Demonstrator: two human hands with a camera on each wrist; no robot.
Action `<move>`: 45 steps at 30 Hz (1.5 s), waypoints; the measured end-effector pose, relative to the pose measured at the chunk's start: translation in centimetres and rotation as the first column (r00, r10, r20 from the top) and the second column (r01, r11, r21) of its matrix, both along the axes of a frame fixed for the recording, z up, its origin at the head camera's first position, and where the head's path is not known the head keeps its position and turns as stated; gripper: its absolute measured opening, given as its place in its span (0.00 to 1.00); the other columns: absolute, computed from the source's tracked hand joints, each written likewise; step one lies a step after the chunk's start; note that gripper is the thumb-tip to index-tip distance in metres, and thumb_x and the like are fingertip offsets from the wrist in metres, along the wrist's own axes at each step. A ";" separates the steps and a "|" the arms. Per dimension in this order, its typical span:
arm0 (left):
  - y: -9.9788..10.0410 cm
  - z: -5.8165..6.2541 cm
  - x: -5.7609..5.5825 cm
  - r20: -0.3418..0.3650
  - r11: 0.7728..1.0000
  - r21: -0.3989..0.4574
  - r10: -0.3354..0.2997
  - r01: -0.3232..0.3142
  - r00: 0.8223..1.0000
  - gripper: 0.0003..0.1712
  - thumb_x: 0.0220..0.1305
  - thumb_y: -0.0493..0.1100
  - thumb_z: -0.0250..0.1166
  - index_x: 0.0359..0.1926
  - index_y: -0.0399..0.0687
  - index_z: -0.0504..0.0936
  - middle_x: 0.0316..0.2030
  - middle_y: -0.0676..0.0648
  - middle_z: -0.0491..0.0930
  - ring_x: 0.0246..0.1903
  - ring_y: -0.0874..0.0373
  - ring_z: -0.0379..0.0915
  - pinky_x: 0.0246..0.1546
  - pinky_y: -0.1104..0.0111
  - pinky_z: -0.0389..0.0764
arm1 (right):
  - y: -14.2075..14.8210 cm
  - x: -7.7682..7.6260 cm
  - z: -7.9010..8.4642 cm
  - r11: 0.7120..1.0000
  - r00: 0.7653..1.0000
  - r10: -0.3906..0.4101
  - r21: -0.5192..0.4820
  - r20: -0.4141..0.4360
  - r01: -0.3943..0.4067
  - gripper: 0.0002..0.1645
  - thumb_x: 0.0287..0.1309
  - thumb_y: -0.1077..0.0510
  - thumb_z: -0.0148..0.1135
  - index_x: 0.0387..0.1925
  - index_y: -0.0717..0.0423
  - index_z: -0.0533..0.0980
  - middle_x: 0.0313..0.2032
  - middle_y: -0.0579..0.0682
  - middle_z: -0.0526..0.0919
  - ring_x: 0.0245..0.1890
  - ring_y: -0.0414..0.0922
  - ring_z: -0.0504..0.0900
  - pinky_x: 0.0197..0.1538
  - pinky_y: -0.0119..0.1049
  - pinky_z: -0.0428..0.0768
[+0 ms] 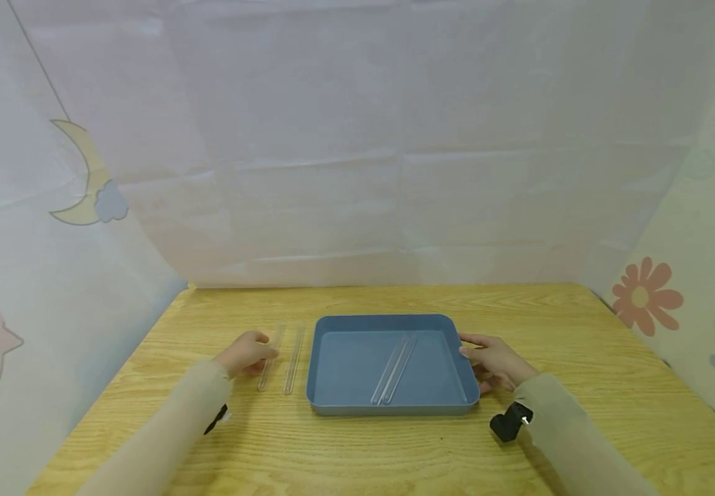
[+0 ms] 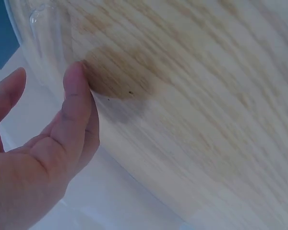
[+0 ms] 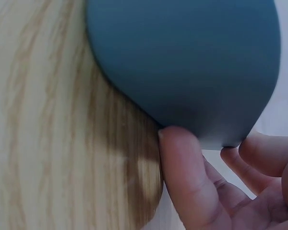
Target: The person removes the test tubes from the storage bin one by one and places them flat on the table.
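A blue rectangular tray (image 1: pixel 357 365) sits on the wooden table with two slim clear test tubes (image 1: pixel 395 372) lying slanted in its right half. Two more clear tubes lie on the table left of it, an outer tube (image 1: pixel 264 377) and an inner tube (image 1: pixel 293 362). My left hand (image 1: pixel 249 353) is beside the outer one, fingertips right at it. In the left wrist view, thumb and fingers stand apart, with a tube's rounded end (image 2: pixel 44 21) beyond them. My right hand (image 1: pixel 496 359) holds the tray's right side, thumb at the rim and a finger (image 3: pixel 185 167) against the lower wall.
The wooden table (image 1: pixel 370 455) has a back edge that meets a pale hanging sheet (image 1: pixel 345 172). Printed walls stand at both sides, with a moon (image 1: pixel 87 176) on the left and a red flower (image 1: pixel 643 296) on the right.
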State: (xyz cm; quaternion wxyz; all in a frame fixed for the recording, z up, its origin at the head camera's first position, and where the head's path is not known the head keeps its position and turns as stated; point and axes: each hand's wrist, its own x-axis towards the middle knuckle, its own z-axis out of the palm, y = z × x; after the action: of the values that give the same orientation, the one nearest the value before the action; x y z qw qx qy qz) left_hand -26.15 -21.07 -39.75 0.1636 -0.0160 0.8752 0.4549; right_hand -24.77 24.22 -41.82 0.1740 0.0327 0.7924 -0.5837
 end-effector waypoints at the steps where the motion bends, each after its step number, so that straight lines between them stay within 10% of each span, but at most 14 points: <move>1: -0.1 0.1 0.1 0.007 1.000 0.011 0.000 0.000 1.000 0.34 0.70 0.38 0.57 0.65 0.18 0.54 0.25 0.47 0.68 0.21 0.58 0.62 0.30 0.65 0.74 | 0.0 0.0 0.0 1.000 1.000 -0.001 0.003 -0.001 0.001 0.33 0.73 0.58 0.49 0.73 0.64 0.53 0.36 0.54 0.84 0.30 0.49 0.84 0.28 0.44 0.84; 21: -0.7 0.4 1.5 0.007 0.999 -0.007 0.044 -0.044 0.999 0.32 0.69 0.38 0.56 0.64 0.19 0.57 0.27 0.46 0.69 0.28 0.55 0.69 0.30 0.66 0.79 | 0.2 0.0 -0.2 1.000 1.000 -0.005 0.008 -0.004 0.005 0.33 0.73 0.58 0.49 0.73 0.64 0.53 0.40 0.57 0.83 0.31 0.49 0.84 0.28 0.45 0.83; 45: -1.4 1.5 3.3 -0.052 0.999 0.043 0.006 -0.003 0.999 0.31 0.72 0.39 0.55 0.66 0.21 0.58 0.54 0.25 0.70 0.43 0.43 0.78 0.43 0.55 0.82 | 0.1 0.0 -0.1 1.000 1.000 -0.004 0.017 -0.004 0.004 0.34 0.73 0.57 0.50 0.73 0.64 0.53 0.41 0.58 0.82 0.31 0.49 0.83 0.27 0.44 0.83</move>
State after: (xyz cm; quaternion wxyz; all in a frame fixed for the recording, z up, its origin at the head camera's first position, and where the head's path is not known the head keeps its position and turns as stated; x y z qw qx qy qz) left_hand -22.86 -22.48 -38.25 0.1400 -0.0025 0.8692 0.4743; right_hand -24.79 24.34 -41.97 0.1709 0.0345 0.7976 -0.5774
